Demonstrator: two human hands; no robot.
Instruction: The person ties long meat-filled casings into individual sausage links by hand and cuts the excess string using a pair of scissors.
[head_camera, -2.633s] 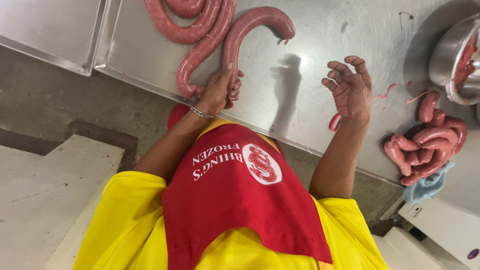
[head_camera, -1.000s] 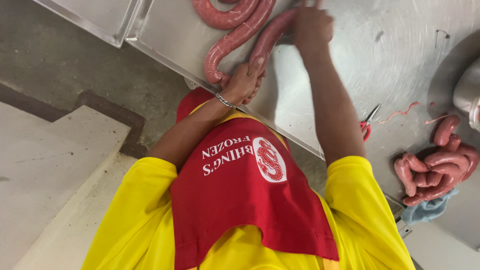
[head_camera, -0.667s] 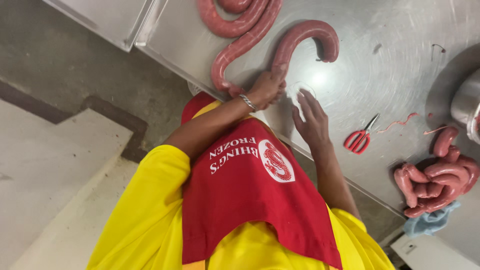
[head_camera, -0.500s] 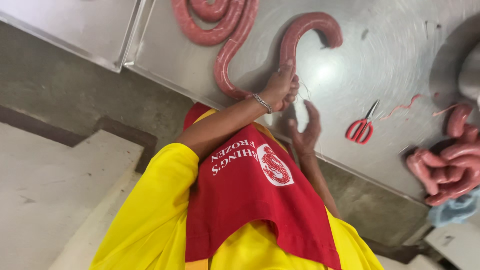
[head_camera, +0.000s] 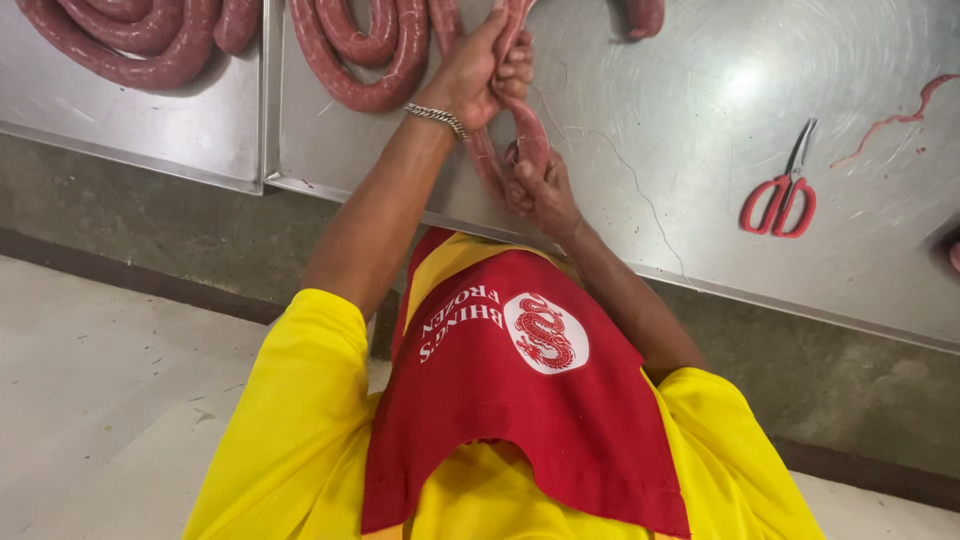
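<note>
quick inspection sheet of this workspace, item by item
surface: steel table, two sheets meeting at a seam, with smears and a thin pink scrap at the far right
job's things: long red sausage rope gripped by both hands; more of it lies coiled on the table
clutter: red-handled scissors lying apart from the hands; another sausage coil on the left sheet
grippers: left hand, bracelet at the wrist, closed around the rope; right hand closed on it nearer the table edge
cables: nothing seen; a thin string trails across the steel
surroundings: concrete floor; yellow shirt, red apron
</note>
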